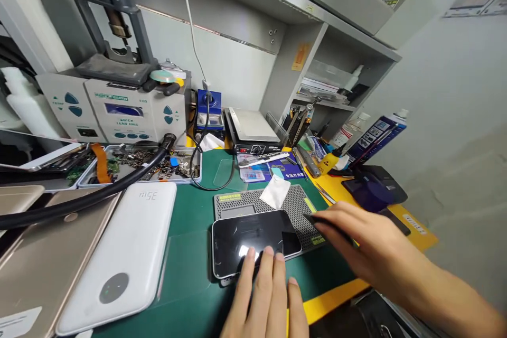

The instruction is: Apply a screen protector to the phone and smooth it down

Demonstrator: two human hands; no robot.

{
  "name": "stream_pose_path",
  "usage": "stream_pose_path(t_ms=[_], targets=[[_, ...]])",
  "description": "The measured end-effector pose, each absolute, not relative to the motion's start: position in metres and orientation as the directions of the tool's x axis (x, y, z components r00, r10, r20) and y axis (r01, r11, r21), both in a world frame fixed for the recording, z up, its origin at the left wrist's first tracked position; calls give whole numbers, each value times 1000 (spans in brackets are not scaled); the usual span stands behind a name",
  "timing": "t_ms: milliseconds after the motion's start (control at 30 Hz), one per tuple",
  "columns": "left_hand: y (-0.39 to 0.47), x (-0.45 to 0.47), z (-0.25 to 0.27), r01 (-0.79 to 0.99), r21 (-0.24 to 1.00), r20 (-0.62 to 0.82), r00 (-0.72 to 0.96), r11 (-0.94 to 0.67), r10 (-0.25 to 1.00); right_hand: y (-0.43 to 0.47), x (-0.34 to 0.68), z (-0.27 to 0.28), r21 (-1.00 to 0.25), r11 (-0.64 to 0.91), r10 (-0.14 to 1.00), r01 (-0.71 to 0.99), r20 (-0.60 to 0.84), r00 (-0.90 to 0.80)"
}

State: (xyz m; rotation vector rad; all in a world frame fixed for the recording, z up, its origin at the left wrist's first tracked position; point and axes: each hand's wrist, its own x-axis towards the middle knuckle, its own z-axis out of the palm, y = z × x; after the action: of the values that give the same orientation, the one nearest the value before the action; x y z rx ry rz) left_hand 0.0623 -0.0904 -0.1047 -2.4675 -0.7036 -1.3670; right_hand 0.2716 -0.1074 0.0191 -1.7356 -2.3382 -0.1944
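Note:
A smartphone (pixel 249 240) with a black glossy screen and light frame lies on a grey perforated pad (pixel 304 211). My left hand (pixel 265 301) is at the phone's near edge, its fingers stretched out, with fingertips on the screen. To the right of the phone, my right hand (pixel 368 237) is closed around a thin black pointed tool (pixel 312 218). The tool's tip is over the pad's right part, apart from the phone; its exact kind cannot be made out. A crumpled white wipe (pixel 275 191) rests on the pad behind the phone.
A white power bank (pixel 122 253) lies on the left. Behind it stand a tray of circuit boards (pixel 134 163) and a soldering station (pixel 127 111) with a black hose (pixel 91 195). A hot plate (pixel 253 129) and a tool holder (pixel 299 121) are at the back.

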Motion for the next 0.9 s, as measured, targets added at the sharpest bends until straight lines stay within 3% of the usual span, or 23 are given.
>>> stream_pose_path(t_ms=[67,133,333,633,900], targets=[[-90,69,-107,503,50,858,421,-863,295,-115,262,7,169,423,849,890,269,-454],[-92,78,-110,496,56,861,415,-867,293,-121,254,-1,247,477,817,844,231,-529],[-96,86,-117,512,72,838,434,-856,330,-131,254,-19,95,432,876,897,194,-442],[-93,87,-121,527,76,831,436,-847,345,-102,262,-18,154,462,852,873,194,-485],[-94,88,-119,524,82,840,421,-848,342,-86,269,-6,56,374,901,926,215,-377]])
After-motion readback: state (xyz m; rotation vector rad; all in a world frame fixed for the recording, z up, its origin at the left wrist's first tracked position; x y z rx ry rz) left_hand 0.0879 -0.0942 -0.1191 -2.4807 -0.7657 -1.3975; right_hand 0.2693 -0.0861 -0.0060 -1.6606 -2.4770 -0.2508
